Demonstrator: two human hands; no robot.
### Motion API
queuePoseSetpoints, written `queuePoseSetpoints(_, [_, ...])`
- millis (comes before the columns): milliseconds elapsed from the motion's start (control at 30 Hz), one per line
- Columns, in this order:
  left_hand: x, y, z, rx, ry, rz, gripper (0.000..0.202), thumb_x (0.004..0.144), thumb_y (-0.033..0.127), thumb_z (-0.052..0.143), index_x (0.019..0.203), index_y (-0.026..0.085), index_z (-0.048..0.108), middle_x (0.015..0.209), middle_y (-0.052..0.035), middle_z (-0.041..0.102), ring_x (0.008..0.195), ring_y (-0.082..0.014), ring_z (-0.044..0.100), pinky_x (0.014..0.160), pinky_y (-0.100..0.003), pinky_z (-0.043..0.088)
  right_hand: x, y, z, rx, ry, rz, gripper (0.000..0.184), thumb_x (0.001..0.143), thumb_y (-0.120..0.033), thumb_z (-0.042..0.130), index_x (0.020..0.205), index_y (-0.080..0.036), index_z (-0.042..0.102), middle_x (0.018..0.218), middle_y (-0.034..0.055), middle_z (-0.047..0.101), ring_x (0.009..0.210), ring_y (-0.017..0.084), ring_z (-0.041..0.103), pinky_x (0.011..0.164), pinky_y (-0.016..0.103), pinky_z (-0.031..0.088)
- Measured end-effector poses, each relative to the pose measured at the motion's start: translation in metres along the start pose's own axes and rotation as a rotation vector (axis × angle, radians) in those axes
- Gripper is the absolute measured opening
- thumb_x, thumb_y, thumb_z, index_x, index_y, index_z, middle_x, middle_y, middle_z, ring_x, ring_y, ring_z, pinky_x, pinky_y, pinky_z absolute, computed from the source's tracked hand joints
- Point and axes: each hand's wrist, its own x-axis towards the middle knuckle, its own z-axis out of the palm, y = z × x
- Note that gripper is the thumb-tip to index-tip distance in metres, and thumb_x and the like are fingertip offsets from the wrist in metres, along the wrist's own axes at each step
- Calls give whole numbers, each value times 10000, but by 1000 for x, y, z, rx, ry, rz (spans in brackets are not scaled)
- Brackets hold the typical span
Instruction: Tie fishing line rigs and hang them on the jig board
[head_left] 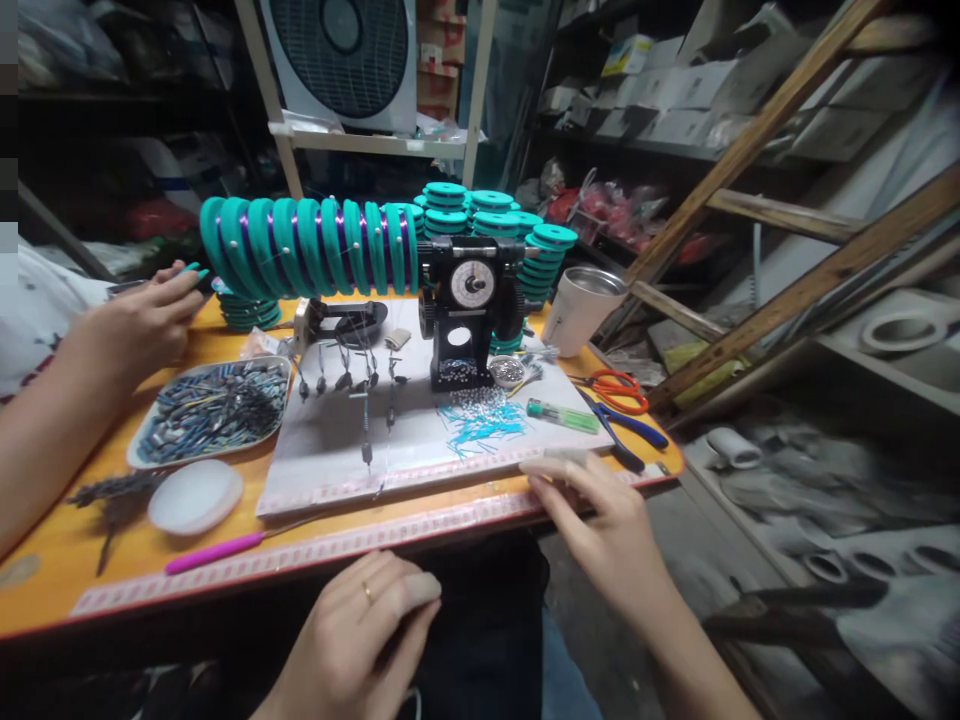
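We are in a crowded workroom with full shelves and a fan [341, 50] at the back. In front of us is an orange table [90, 560] with a white mat [330, 450] on it.

Our right hand [600, 520] lies at the front edge of the table, just beside the mat's near corner. Its fingers are stretched out flat and hold nothing. Our left hand [360, 620] is lower down, in front of the table. Its fingers are curled in a little, and we cannot tell if anything is inside.

On the mat stands a black machine [461, 320] with a round dial. A long row of teal spools [307, 245] sticks out from its side. A pile of tiny teal wires [480, 425] lies near our right hand, next to a green lighter [562, 415]. Orange scissors [619, 390] and blue pliers [630, 425] lie beside the mat.

On the left are a tray [132, 458] of small bits, a round white lid [195, 497] and a pink tool [214, 553]. Another person's hand [146, 320] is up there too, pinching something teal.
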Motion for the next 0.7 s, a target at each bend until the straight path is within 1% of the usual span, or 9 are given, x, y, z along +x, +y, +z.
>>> queuePoseSetpoints(33, [2, 0, 0, -21, 16, -22, 223, 828, -34, 564, 964, 139, 602, 774, -27, 645, 746, -71, 602, 724, -166, 513, 9, 4, 3, -57, 38, -34, 185, 971, -267, 548, 1020, -193, 711, 1033, 78, 658, 1016, 187, 601, 886, 323, 508])
queuePoseSetpoints(67, [3, 0, 0, -34, 29, -42, 219, 829, -33, 564, 956, 143, 596, 784, -26, 648, 759, -65, 616, 738, -151, 521, 18, 6, 6, -85, 41, -55, 183, 962, -258, 558, 1040, -197, 712, 1091, 94, 639, 1098, 217, 564, 954, 377, 489])
queuePoseSetpoints(133, [6, -1, 1, -50, 44, -72, 206, 839, -18, 559, 952, 153, 585, 792, -19, 654, 767, -57, 638, 754, -130, 530, 37, 8, 11, -113, 0, -90, 170, 950, -236, 568, 1017, -200, 720, 1127, 108, 615, 1163, 247, 508, 1023, 446, 452])
queuePoseSetpoints(200, [6, -3, 2, -67, 46, -102, 206, 849, -6, 551, 959, 166, 579, 792, -9, 659, 761, -53, 652, 758, -120, 534, 52, 6, 15, -140, -54, -131, 149, 936, -218, 588, 983, -205, 729, 1136, 106, 604, 1158, 250, 489, 1026, 459, 448])
queuePoseSetpoints(300, [2, -5, 6, -104, 42, -159, 216, 851, -3, 552, 965, 179, 572, 795, 2, 658, 759, -50, 663, 754, -112, 540, 67, 2, 19, -164, -128, -193, 108, 912, -212, 631, 947, -212, 733, 1159, 81, 597, 1131, 238, 474, 1005, 432, 459])
queuePoseSetpoints(400, [-2, -4, 9, -147, 63, -239, 201, 855, 10, 564, 951, 186, 573, 800, 8, 656, 753, -47, 662, 728, -103, 542, 70, 0, 21, -183, -148, -225, 134, 938, -192, 587, 912, -183, 718, 1124, 84, 600, 1095, 230, 463, 973, 412, 463])
queuePoseSetpoints(567, [1, 2, 9, -214, 163, -368, 173, 865, 45, 571, 913, 210, 594, 771, 37, 655, 730, -27, 658, 703, -60, 523, 64, 4, 24, -196, -95, -229, 197, 980, -188, 507, 949, -139, 695, 1018, 116, 592, 1027, 224, 457, 917, 410, 471])
queuePoseSetpoints(633, [5, 4, 8, -242, 207, -411, 155, 867, 67, 575, 888, 218, 606, 755, 45, 651, 727, -21, 655, 704, -43, 519, 62, 6, 26, -191, -82, -235, 195, 980, -185, 507, 944, -136, 693, 1021, 117, 589, 1028, 223, 459, 914, 409, 472])
queuePoseSetpoints(700, [7, 5, 7, -266, 250, -444, 135, 871, 89, 577, 866, 218, 615, 741, 45, 644, 721, -19, 653, 708, -34, 520, 62, 7, 28, -182, -85, -248, 164, 970, -185, 531, 973, -143, 689, 1076, 113, 588, 1061, 224, 462, 943, 415, 467])
